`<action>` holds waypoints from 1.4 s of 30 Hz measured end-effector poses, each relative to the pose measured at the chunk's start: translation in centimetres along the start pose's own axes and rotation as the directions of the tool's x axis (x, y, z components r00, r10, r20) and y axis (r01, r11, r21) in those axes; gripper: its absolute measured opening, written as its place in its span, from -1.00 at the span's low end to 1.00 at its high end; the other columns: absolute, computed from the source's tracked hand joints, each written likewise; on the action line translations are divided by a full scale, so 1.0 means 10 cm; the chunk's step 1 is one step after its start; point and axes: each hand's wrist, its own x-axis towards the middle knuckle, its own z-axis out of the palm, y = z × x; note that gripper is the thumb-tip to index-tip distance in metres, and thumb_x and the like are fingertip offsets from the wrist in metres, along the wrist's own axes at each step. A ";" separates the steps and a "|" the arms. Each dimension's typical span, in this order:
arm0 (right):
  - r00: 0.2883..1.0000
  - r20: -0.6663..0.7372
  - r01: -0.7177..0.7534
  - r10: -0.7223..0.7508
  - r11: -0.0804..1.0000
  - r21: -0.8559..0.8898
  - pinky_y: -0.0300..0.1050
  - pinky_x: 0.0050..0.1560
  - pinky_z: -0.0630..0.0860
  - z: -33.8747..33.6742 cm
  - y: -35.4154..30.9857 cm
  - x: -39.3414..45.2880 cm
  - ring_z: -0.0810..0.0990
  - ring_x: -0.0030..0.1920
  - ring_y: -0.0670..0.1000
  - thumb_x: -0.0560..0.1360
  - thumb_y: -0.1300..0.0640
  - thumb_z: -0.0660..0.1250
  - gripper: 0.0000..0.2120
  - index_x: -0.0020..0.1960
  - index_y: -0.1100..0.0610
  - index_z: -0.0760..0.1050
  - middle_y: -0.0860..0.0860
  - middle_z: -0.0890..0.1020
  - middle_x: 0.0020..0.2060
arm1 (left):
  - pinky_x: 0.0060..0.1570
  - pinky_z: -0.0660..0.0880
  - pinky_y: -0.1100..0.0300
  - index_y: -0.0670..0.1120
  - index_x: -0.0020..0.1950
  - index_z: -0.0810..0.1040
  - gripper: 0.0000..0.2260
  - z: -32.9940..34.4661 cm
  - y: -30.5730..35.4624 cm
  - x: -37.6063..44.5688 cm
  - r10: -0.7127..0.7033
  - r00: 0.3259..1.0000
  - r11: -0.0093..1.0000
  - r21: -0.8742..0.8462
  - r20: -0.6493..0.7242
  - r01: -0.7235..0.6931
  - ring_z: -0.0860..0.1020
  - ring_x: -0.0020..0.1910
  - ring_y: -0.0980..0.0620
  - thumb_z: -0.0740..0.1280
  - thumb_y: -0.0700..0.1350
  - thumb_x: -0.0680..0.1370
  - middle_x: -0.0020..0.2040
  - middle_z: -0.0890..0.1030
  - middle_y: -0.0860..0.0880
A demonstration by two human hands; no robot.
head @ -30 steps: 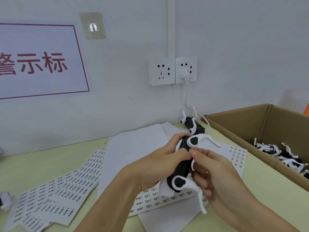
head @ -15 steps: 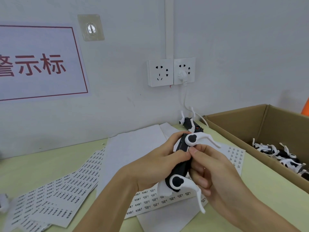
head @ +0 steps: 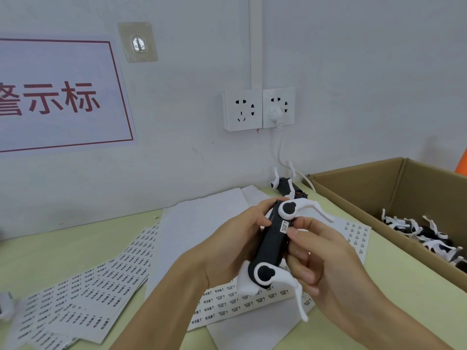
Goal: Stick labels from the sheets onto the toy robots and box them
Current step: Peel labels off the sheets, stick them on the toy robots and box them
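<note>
I hold a black and white toy robot [head: 271,245] up over the table, its white legs pointing right. My left hand [head: 235,246] grips its black body from the left. My right hand [head: 318,256] curls round it from the right, thumb tip at the edge of a small white label [head: 284,226] that sits on the body near the upper leg joint. Label sheets [head: 83,296] lie spread on the table to the left, with more label sheets [head: 242,303] under my hands. Another toy robot [head: 285,186] lies by the wall.
An open cardboard box [head: 358,195] stands at the right with several toy robots [head: 429,238] inside. Blank white backing paper [head: 202,218] covers the table's middle. Wall sockets [head: 259,109] with a plugged white cable hang behind. A white object [head: 5,305] pokes in at the left edge.
My left thumb has slid off the robot's body, uncovering the white label now stuck there. My right thumb has moved down beside the label. The robot has barely shifted.
</note>
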 end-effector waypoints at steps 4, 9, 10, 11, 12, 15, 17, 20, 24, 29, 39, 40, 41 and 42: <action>1.000 -0.014 0.019 -0.020 0.997 -0.070 -0.31 -0.63 0.17 0.00 0.03 0.01 0.21 -0.61 -0.04 0.40 0.16 0.45 -0.83 -0.17 0.15 0.45 0.05 0.29 -0.53 | 0.20 0.37 -0.03 0.10 0.26 0.57 -0.51 -0.01 -0.03 0.03 0.008 1.000 0.999 0.037 -0.020 -0.007 0.47 0.03 -0.12 0.24 -0.04 0.33 0.13 0.54 -0.12; 0.997 -0.078 -0.011 0.004 0.995 -0.099 -0.28 -0.62 0.16 0.00 0.06 0.04 0.20 -0.60 -0.05 0.57 0.21 0.32 -0.86 -0.10 0.18 0.36 0.03 0.24 -0.49 | 0.18 0.41 0.22 0.09 0.31 0.58 -0.57 0.03 -0.01 0.14 0.041 0.995 0.970 0.243 -0.091 -0.017 0.49 -0.01 -0.01 0.29 -0.19 0.47 0.06 0.54 -0.06; 0.997 -0.083 -0.017 0.009 0.995 -0.096 -0.28 -0.63 0.16 0.00 0.06 0.04 0.20 -0.60 -0.05 0.58 0.20 0.31 -0.84 -0.12 0.18 0.35 0.04 0.23 -0.48 | 0.07 0.41 0.40 0.09 0.38 0.48 -0.53 -0.02 -0.06 0.15 0.062 0.998 0.949 0.312 -0.021 -0.052 0.50 -0.04 0.14 0.19 -0.36 0.58 0.02 0.51 0.04; 0.996 -0.085 -0.021 0.013 0.995 -0.094 -0.27 -0.63 0.15 0.00 0.05 0.04 0.20 -0.60 -0.05 0.58 0.19 0.30 -0.83 -0.13 0.18 0.34 0.04 0.23 -0.47 | -0.06 0.42 0.51 0.10 0.37 0.41 -0.47 -0.06 -0.10 0.14 0.062 0.998 0.949 0.311 -0.001 -0.058 0.49 -0.07 0.27 0.10 -0.46 0.61 0.01 0.49 0.12; 0.996 -0.083 -0.024 0.016 0.996 -0.090 -0.27 -0.63 0.15 0.01 0.05 0.04 0.20 -0.60 -0.05 0.58 0.19 0.30 -0.82 -0.14 0.17 0.33 0.05 0.22 -0.46 | -0.11 0.43 0.51 0.12 0.35 0.41 -0.46 -0.10 -0.10 0.17 0.048 0.999 0.948 0.315 -0.026 -0.037 0.51 -0.09 0.33 0.07 -0.48 0.62 0.02 0.49 0.15; 0.999 -0.042 -0.020 0.018 0.999 -0.044 -0.28 -0.63 0.16 -0.01 0.05 0.03 0.21 -0.59 -0.06 0.58 0.23 0.31 -0.86 -0.10 0.17 0.35 0.03 0.23 -0.46 | 0.21 0.47 0.22 0.16 0.42 0.51 -0.51 -0.12 -0.10 0.26 0.043 0.992 0.953 0.304 -0.119 -0.005 0.55 0.03 0.05 0.28 -0.15 0.50 0.11 0.58 -0.01; 1.000 0.013 -0.018 0.018 1.000 -0.004 -0.27 -0.64 0.18 -0.01 0.05 0.01 0.21 -0.58 -0.07 0.55 0.28 0.33 -0.88 -0.08 0.18 0.38 0.02 0.27 -0.49 | 0.32 0.41 -0.06 0.25 0.35 0.53 -0.44 -0.22 -0.17 0.24 0.036 0.998 0.984 0.175 -0.058 -0.026 0.52 0.08 -0.08 0.30 0.05 0.33 0.18 0.58 -0.05; 0.998 0.062 -0.011 0.009 0.999 0.039 -0.28 -0.63 0.20 -0.01 0.06 0.00 0.23 -0.57 -0.08 0.46 0.37 0.36 -0.80 -0.01 0.19 0.39 0.04 0.34 -0.47 | 0.22 0.45 0.01 0.28 0.34 0.51 -0.41 -0.30 -0.21 0.29 0.034 0.999 0.989 0.146 -0.007 -0.032 0.53 0.05 -0.06 0.38 0.12 0.29 0.15 0.60 -0.02; 0.998 0.066 -0.001 -0.002 0.999 0.050 -0.28 -0.63 0.21 0.02 0.04 0.00 0.24 -0.57 -0.08 0.29 0.24 0.45 -0.66 -0.01 0.17 0.39 0.04 0.33 -0.48 | 0.25 0.41 -0.03 0.25 0.31 0.55 -0.43 -0.32 -0.23 0.33 0.047 0.999 0.994 0.101 -0.004 -0.047 0.51 0.06 -0.07 0.34 0.08 0.28 0.15 0.60 -0.04; 0.998 0.068 -0.001 -0.002 0.999 0.039 -0.28 -0.62 0.20 0.00 0.05 0.01 0.23 -0.56 -0.08 0.36 0.18 0.41 -0.76 -0.08 0.19 0.39 0.01 0.31 -0.49 | 0.21 0.36 0.10 0.04 0.31 0.49 -0.33 -0.10 -0.05 0.30 0.085 0.992 0.986 0.153 -0.098 -0.070 0.41 0.13 -0.06 0.26 -0.14 0.17 0.39 0.46 -0.25; 0.988 -0.137 0.055 -0.076 0.987 -0.154 -0.09 -0.39 0.36 -0.14 0.07 0.09 0.43 -0.39 0.04 0.40 0.29 0.33 -0.77 0.03 0.12 0.52 0.10 0.47 -0.32 | -0.13 0.48 0.19 0.34 0.26 0.49 -0.56 -0.14 -0.01 -0.07 0.087 0.992 0.934 0.353 -0.096 -0.047 0.58 -0.23 0.07 0.30 -0.02 0.42 -0.21 0.60 -0.02; 0.973 -0.174 0.100 -0.150 0.959 -0.267 -0.07 -0.27 0.40 -0.17 0.09 0.09 0.51 -0.28 0.02 0.48 0.23 0.30 -0.82 0.05 0.05 0.54 0.06 0.55 -0.21 | -0.11 0.48 0.20 0.34 0.27 0.47 -0.56 -0.16 0.00 -0.09 0.087 0.991 0.924 0.381 -0.100 -0.043 0.58 -0.22 0.08 0.30 -0.01 0.43 -0.21 0.60 -0.01; 0.960 -0.172 0.142 -0.221 0.914 -0.381 -0.08 -0.14 0.43 -0.18 0.10 0.08 0.57 -0.13 -0.04 0.51 0.12 0.31 -0.82 0.09 -0.06 0.56 -0.03 0.61 -0.08 | -0.10 0.49 0.21 0.35 0.28 0.46 -0.56 -0.17 0.01 -0.09 0.074 0.992 0.907 0.420 -0.100 -0.025 0.59 -0.21 0.09 0.30 -0.01 0.45 -0.21 0.61 -0.01; 0.955 -0.125 0.182 -0.269 0.865 -0.467 -0.12 -0.02 0.43 -0.18 0.10 0.06 0.58 0.02 -0.14 0.49 -0.03 0.31 -0.76 0.14 -0.19 0.55 -0.16 0.61 0.04 | -0.11 0.49 0.24 0.37 0.29 0.45 -0.56 -0.17 0.02 -0.08 0.062 0.995 0.882 0.470 -0.081 -0.017 0.59 -0.20 0.10 0.29 -0.02 0.47 -0.22 0.61 0.01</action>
